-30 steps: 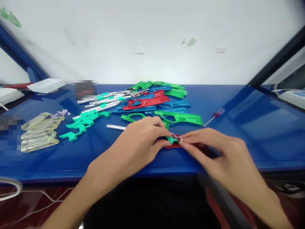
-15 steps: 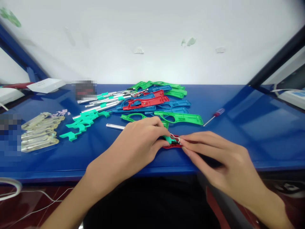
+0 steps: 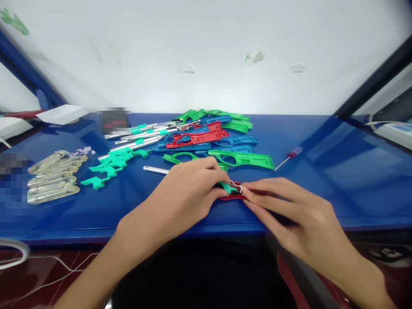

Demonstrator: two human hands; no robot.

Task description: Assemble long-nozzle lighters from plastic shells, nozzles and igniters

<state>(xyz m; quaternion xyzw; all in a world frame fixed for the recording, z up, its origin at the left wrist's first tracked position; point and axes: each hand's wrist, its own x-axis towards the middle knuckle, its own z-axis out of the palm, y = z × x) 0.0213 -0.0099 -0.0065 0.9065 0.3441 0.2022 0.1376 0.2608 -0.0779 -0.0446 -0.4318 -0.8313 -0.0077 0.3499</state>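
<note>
Near the front edge of the table, a red lighter shell half (image 3: 232, 197) lies between my two hands. My left hand (image 3: 186, 195) is closed on its left part, thumb and fingers pinching a teal trigger piece (image 3: 226, 187) set in the shell. A thin white wire (image 3: 238, 185) curves over the shell. My right hand (image 3: 299, 206) grips the shell's right part, fingertips at the wire's end; whether they pinch the wire is hidden. A silver tube (image 3: 156, 170) sticks out on the far side of my left hand.
Green (image 3: 254, 159), blue and red (image 3: 199, 138) shell halves are piled behind my hands. Left of them lie silver tubes (image 3: 141, 140), teal triggers (image 3: 111, 165) and clear lighter tanks (image 3: 54, 180). A screwdriver (image 3: 293, 153) lies to the right. A white wall (image 3: 212, 86) stands behind.
My right fingertips have shifted very slightly left along the red shell, and more of its red edge shows beside them. My left hand keeps its pinch.
</note>
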